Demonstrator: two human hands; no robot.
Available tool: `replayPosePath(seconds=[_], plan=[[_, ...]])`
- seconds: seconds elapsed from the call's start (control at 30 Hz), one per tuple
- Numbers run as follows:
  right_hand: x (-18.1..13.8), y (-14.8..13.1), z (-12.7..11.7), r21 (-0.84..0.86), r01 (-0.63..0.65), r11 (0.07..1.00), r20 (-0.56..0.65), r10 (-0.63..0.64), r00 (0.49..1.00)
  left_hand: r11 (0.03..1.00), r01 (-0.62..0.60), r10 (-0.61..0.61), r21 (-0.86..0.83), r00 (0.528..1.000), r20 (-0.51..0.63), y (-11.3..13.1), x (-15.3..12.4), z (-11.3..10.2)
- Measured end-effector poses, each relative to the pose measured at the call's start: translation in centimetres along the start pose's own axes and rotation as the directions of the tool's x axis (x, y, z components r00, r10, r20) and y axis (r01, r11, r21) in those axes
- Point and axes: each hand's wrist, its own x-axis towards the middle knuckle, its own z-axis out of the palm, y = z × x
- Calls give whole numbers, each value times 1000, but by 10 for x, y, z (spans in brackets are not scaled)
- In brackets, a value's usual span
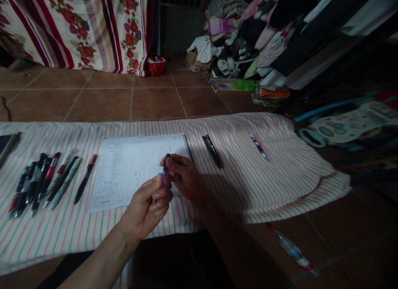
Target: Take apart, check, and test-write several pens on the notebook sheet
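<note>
Both of my hands hold a purple pen [164,173] upright over a spiral notebook [137,168]. My left hand [148,206] is closed round the pen's lower barrel. My right hand [183,175] pinches the pen's upper end, where a thin tip sticks up. The notebook lies open on a striped cloth [248,177], its page covered in scribbled lines. A row of several pens [46,181] lies on the cloth to the left. Two black pens [213,151] lie just right of the notebook.
A pink-and-black pen [260,148] lies further right on the cloth. A red-capped pen [290,248] rests on the tiled floor at bottom right. A red basket [156,66], a floral bedspread [77,27] and a heap of clothes [248,36] are at the back.
</note>
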Motion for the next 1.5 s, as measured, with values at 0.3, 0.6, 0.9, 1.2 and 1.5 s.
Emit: replayPosePath(seconds=[0.3, 0.6, 0.9, 1.2, 1.5], plan=[[9, 14, 0, -452, 49, 891, -252, -180, 951, 792, -240, 414, 562, 887, -204, -5, 15, -12], [6, 7, 1, -486, -13, 874, -315, -162, 935, 789, -176, 403, 588, 871, -280, -12, 14, -10], [2, -1, 1, -279, 12, 960, -221, -77, 972, 977, -45, 77, 208, 986, -146, -1, 5, -3], [3, 3, -1, -128, 81, 988, -2, -82, 997, 998, -9, 10, 64, 1000, -18, 4, 0, -5], [10, 16, -2, -433, 18, 901, -241, -135, 961, 831, -240, 387, 503, 897, -212, -7, 13, -11]])
